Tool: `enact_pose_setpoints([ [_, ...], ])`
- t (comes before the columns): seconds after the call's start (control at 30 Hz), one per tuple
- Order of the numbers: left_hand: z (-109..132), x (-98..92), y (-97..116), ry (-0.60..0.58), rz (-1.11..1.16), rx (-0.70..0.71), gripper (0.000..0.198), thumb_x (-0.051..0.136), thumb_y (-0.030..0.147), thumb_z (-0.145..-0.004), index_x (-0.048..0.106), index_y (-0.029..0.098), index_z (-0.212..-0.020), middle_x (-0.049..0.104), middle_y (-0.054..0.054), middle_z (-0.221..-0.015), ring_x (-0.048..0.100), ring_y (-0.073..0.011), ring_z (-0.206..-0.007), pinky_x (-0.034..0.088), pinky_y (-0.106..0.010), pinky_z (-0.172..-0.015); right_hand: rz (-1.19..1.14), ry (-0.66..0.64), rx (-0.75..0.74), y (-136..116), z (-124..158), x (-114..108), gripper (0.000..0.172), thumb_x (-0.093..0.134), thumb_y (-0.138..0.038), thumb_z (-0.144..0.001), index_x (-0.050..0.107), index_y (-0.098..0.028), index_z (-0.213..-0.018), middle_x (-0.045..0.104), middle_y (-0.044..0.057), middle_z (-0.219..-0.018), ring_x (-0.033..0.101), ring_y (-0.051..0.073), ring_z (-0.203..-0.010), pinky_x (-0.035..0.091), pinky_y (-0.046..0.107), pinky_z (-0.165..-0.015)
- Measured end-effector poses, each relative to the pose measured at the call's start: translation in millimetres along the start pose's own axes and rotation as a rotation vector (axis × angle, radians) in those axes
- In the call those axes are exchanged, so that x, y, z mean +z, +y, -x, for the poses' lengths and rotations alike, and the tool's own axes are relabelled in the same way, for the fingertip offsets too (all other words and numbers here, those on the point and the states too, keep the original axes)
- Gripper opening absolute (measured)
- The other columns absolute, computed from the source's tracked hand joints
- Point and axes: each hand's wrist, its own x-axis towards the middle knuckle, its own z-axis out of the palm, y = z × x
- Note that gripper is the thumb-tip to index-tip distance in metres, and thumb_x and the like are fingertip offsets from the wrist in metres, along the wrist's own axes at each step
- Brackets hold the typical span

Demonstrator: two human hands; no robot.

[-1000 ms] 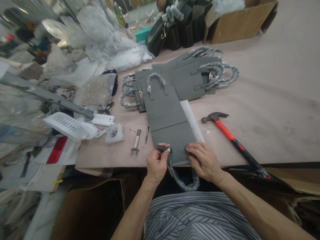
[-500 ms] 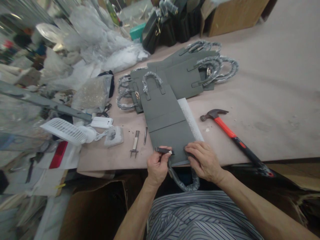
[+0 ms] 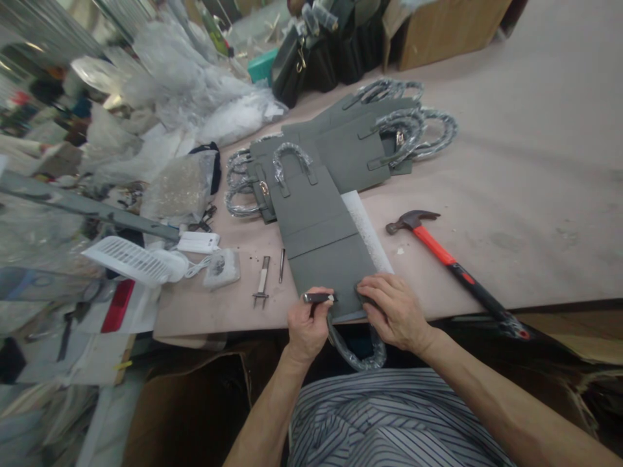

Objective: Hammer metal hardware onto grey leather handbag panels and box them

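Note:
A grey bag panel (image 3: 324, 237) lies lengthwise toward me, with a plastic-wrapped handle (image 3: 291, 150) fixed at its far end. At the near end a second wrapped handle (image 3: 363, 362) loops over the table edge. My left hand (image 3: 307, 327) pinches a short dark strap end (image 3: 317, 298) with a pale spot at its tip, beside that handle's left end. My right hand (image 3: 394, 308) has its fingers curled on the handle's right end, against the panel. The fingertips partly hide that end. A white foam-like sheet (image 3: 367, 230) shows under the panel's right side.
A claw hammer (image 3: 435, 246) lies to the right. Left of the panel are a pronged metal tool (image 3: 262, 282), a thin metal rod (image 3: 282, 264) and a white fan (image 3: 136, 259). More grey panels (image 3: 348, 146) are stacked behind; a cardboard box (image 3: 448, 32) stands farther back.
The camera view has shifted slightly. The dark strap end in my left hand sits a little flatter; my right hand stays in place on the handle end.

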Motion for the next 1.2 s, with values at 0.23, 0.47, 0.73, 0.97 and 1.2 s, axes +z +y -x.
enact_pose_setpoints([
  [0.23, -4.0, 11.4, -2.1, 0.172, 0.021, -0.152, 0.016, 0.07, 0.034, -0.088, 0.068, 0.018, -0.084, 0.073, -0.003, -0.078, 0.071, -0.0159, -0.072, 0.059, -0.027, -0.073, 0.0, 0.0, 0.002, -0.5, 0.3, -0.6, 0.025, 0.053, -0.019, -0.091, 0.063, -0.02, -0.114, 0.068, 0.012, -0.111, 0.059, 0.029, -0.103, 0.048, 0.048, -0.09],
  [0.47, -3.0, 19.4, 2.8, 0.191, 0.172, -0.268, 0.032, 0.066, 0.032, -0.091, 0.06, 0.017, -0.118, 0.078, -0.009, -0.103, 0.076, -0.0185, -0.091, 0.062, -0.03, -0.082, 0.005, -0.003, 0.01, -0.6, 0.5, -0.7, 0.026, 0.052, -0.02, -0.091, 0.064, -0.021, -0.114, 0.069, 0.011, -0.111, 0.059, 0.028, -0.103, 0.048, 0.047, -0.089],
  [0.73, 5.1, 3.5, -9.4, 0.108, 0.239, -0.251, 0.032, 0.071, 0.039, -0.089, 0.064, 0.017, -0.112, 0.08, -0.009, -0.097, 0.077, -0.0209, -0.089, 0.064, -0.034, -0.083, 0.013, 0.002, -0.004, -1.4, 0.3, -1.4, 0.023, 0.052, -0.018, -0.092, 0.061, -0.019, -0.113, 0.068, 0.012, -0.11, 0.058, 0.029, -0.103, 0.047, 0.047, -0.088],
  [0.97, 6.1, 5.5, -8.4, 0.069, 0.168, -0.222, 0.027, 0.07, 0.037, -0.089, 0.068, 0.018, -0.108, 0.08, -0.008, -0.096, 0.078, -0.0211, -0.089, 0.064, -0.035, -0.086, 0.009, -0.005, -0.001, -0.8, 0.1, -0.5, 0.023, 0.052, -0.018, -0.092, 0.061, -0.02, -0.113, 0.068, 0.012, -0.111, 0.058, 0.029, -0.104, 0.048, 0.048, -0.09],
  [1.2, 7.8, 2.7, -9.3, 0.054, 0.073, -0.152, 0.022, 0.068, 0.032, -0.091, 0.068, 0.018, -0.108, 0.08, -0.007, -0.095, 0.077, -0.0203, -0.087, 0.063, -0.034, -0.087, 0.0, -0.002, 0.007, -0.9, 0.4, -0.4, 0.025, 0.052, -0.018, -0.091, 0.064, -0.019, -0.112, 0.069, 0.012, -0.11, 0.059, 0.029, -0.104, 0.047, 0.047, -0.091],
])
